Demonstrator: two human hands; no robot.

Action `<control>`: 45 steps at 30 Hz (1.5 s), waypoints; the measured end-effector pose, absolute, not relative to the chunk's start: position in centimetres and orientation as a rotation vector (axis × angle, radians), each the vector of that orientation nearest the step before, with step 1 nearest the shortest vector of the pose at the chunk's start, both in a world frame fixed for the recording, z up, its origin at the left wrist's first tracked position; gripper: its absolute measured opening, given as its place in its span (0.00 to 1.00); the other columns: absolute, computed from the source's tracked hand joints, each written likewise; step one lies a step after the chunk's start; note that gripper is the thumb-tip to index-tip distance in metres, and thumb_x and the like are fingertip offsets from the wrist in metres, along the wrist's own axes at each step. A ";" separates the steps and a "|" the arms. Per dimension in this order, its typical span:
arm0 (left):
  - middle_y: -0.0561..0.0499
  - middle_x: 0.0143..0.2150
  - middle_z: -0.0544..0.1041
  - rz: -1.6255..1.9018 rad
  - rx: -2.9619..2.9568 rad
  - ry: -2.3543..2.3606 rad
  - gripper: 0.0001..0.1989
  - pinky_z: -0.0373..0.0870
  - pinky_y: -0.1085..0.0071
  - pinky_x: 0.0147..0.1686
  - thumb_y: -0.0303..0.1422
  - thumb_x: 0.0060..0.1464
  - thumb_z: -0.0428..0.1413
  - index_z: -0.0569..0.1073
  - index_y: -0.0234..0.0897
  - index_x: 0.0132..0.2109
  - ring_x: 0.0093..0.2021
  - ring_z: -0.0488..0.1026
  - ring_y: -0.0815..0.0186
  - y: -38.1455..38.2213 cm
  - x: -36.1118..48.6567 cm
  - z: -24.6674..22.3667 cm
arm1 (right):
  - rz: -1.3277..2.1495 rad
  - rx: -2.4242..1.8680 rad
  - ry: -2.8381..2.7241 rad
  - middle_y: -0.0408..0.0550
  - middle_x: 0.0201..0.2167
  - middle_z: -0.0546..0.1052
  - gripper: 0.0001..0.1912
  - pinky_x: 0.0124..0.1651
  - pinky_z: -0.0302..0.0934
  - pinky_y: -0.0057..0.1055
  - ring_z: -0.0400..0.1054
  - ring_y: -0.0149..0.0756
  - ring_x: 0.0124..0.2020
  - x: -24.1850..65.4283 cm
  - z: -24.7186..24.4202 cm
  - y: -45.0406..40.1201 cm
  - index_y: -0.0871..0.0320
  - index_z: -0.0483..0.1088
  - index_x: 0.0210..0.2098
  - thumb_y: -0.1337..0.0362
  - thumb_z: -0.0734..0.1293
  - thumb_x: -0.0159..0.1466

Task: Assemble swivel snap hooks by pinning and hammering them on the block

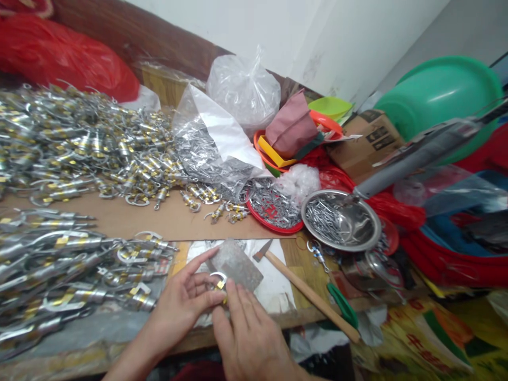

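My left hand pinches a metal hook bolt with a curved silver hook and a yellow part, its forefinger stretched toward a grey metal block. Fingers together, my right hand closes over the near end of the same hook bolt and hides most of it. The block lies on white paper just beyond both hands. To its right rests a hammer with a wooden handle and a small wedge-shaped head.
Many hook bolts are piled at the left, with more lying in front. A steel bowl and a red tray hold small metal pins. A grey tool slants above the bowl. Green-handled tool lies beside the hammer.
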State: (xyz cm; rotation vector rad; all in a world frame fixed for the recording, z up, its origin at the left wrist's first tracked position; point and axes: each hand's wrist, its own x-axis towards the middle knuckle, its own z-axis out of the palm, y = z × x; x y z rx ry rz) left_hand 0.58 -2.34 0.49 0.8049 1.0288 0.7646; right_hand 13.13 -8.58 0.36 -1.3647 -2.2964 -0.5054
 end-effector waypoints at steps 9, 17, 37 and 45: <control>0.53 0.28 0.75 0.771 0.787 1.020 0.39 0.68 0.74 0.29 0.29 0.34 0.63 0.58 0.36 0.56 0.29 0.72 0.67 -2.3 0.6 0.8 | -0.255 -1.309 -2.411 0.65 0.42 0.73 0.18 0.39 0.66 0.37 0.70 0.45 0.39 14.0 2.0 -8.2 0.65 0.66 0.42 0.74 0.50 0.57; 0.55 0.26 0.74 0.796 0.695 0.993 0.43 0.72 0.66 0.30 0.30 0.32 0.64 0.57 0.38 0.57 0.27 0.74 0.63 -2.6 0.8 0.5 | -0.280 -1.817 -2.101 0.57 0.38 0.73 0.16 0.38 0.66 0.40 0.69 0.45 0.39 24.3 -0.1 -6.3 0.61 0.64 0.47 0.65 0.58 0.60; 0.55 0.26 0.74 0.824 0.734 0.975 0.44 0.72 0.67 0.30 0.27 0.34 0.63 0.52 0.40 0.59 0.26 0.74 0.65 -2.6 0.8 0.3 | 0.169 -1.423 -2.372 0.50 0.32 0.73 0.26 0.31 0.65 0.28 0.69 0.34 0.31 21.1 4.2 -9.2 0.57 0.56 0.56 0.76 0.53 0.60; 0.57 0.24 0.75 0.882 0.693 1.002 0.46 0.72 0.68 0.27 0.27 0.32 0.64 0.51 0.41 0.59 0.24 0.74 0.65 -2.9 1.1 0.7 | 0.380 -1.513 -2.112 0.50 0.37 0.74 0.22 0.38 0.65 0.29 0.69 0.34 0.36 22.1 1.8 -9.1 0.54 0.59 0.55 0.71 0.56 0.62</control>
